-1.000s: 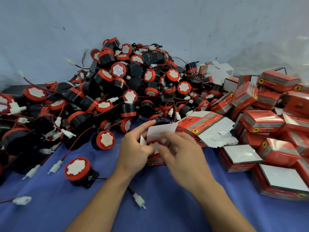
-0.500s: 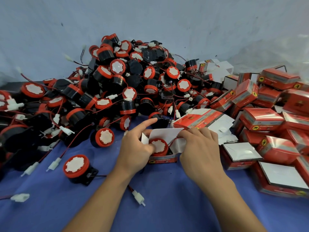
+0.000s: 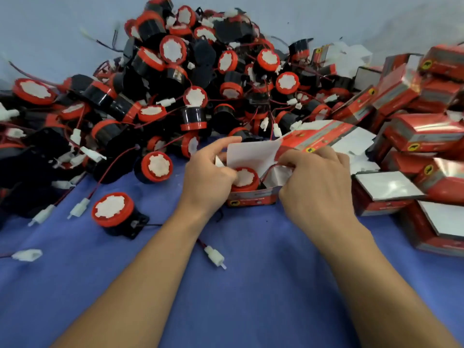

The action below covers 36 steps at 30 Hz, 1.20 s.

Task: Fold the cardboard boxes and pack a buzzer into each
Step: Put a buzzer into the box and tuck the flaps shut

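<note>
A small red cardboard box (image 3: pixel 252 198) stands open on the blue cloth, its white lid flap (image 3: pixel 251 155) raised. A red-and-black buzzer (image 3: pixel 244 178) with a white face sits inside it. My left hand (image 3: pixel 208 177) grips the box's left side, thumb by the buzzer, forefinger over the flap. My right hand (image 3: pixel 313 184) pinches the buzzer's red wire (image 3: pixel 270 169) at the box's right flap. A big heap of loose buzzers (image 3: pixel 175 91) lies behind.
A stack of flat unfolded boxes (image 3: pixel 324 136) lies just behind my right hand. Closed red boxes (image 3: pixel 414 136) pile up at the right. One loose buzzer (image 3: pixel 113 212) and white wire connectors (image 3: pixel 213 257) lie on the blue cloth (image 3: pixel 238 285) near my left arm.
The buzzer has gone down into the open box. My right hand moved from over the box to its right side and now pinches the red wire. The camera has come closer.
</note>
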{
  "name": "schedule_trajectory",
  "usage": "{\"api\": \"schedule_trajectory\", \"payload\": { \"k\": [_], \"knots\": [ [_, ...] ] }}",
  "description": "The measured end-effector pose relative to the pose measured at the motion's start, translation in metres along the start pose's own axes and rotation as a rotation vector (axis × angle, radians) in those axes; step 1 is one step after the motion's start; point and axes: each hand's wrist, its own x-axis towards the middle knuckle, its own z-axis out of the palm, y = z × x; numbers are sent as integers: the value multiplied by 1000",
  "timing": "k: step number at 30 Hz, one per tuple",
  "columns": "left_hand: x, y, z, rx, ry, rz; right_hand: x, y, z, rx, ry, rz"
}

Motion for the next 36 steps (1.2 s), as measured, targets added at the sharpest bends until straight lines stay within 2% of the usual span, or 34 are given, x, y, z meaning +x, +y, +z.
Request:
{"api": "schedule_trajectory", "payload": {
  "k": [5, 8, 10, 15, 23, 25, 30, 32, 36],
  "knots": [
    [-2, 2, 7, -29, 25, -37, 0, -6, 0, 3, 52, -5],
    [-8, 6, 9, 30, 52, -43, 0, -1, -7, 48, 76, 92],
    [-14, 6, 8, 55, 84, 16, -2, 0, -13, 59, 69, 146],
    [-20, 3, 12, 94, 162, 74, -3, -7, -13, 118, 34, 87],
    [-19, 6, 17, 72, -56, 5, 0, -6, -11, 199, -93, 17],
    [-16, 4, 16, 35, -59, -34, 0, -3, -13, 281, -107, 12],
    [-10, -3, 17, -111, -54, -126, 5, 18, -28, 380, -294, 35],
    [-9, -5, 17, -131, -63, -139, 7, 27, -34, 429, -261, 81],
    [-9, -6, 15, -97, -61, -129, 8, 27, -40, 717, -80, 156]
  ]
}}
